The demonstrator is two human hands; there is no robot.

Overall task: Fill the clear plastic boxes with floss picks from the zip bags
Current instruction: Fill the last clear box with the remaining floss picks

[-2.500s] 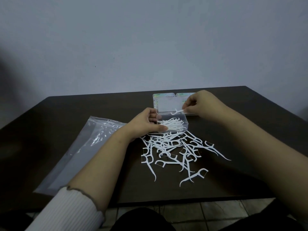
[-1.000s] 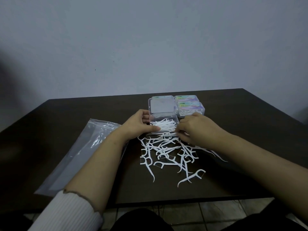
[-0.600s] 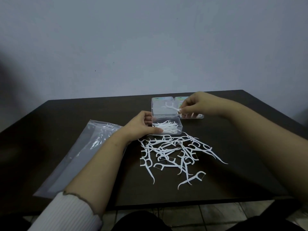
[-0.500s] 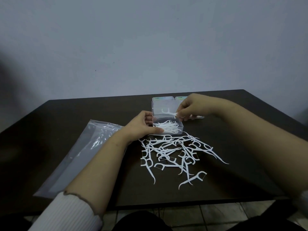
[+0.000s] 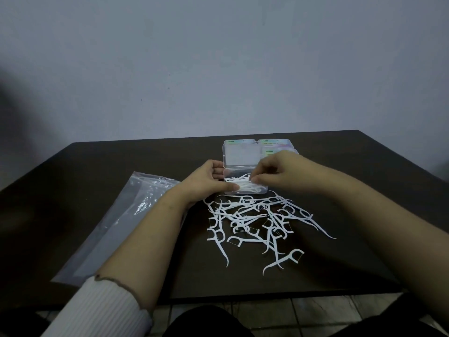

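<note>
An open clear plastic box [image 5: 261,190] sits mid-table with its lid [image 5: 241,155] standing up behind it and several white floss picks inside. My left hand [image 5: 206,180] grips the box's left side, thumb on the front rim. Over the box, my right hand [image 5: 279,171] pinches a floss pick [image 5: 239,178] and holds it down among the picks inside. A loose pile of floss picks [image 5: 257,222] lies on the table just in front of the box. A flat clear zip bag [image 5: 116,222] lies to the left.
Closed plastic boxes with coloured labels [image 5: 275,143] stand behind the open one, partly hidden by my right hand. The dark table [image 5: 364,181] ends at a front edge near my lap, and tiled floor [image 5: 267,310] shows below. A plain wall is behind.
My right hand took a floss pick from the pile, lifted it toward the lid, and has now lowered it into the open box. My left hand kept its hold on the box.
</note>
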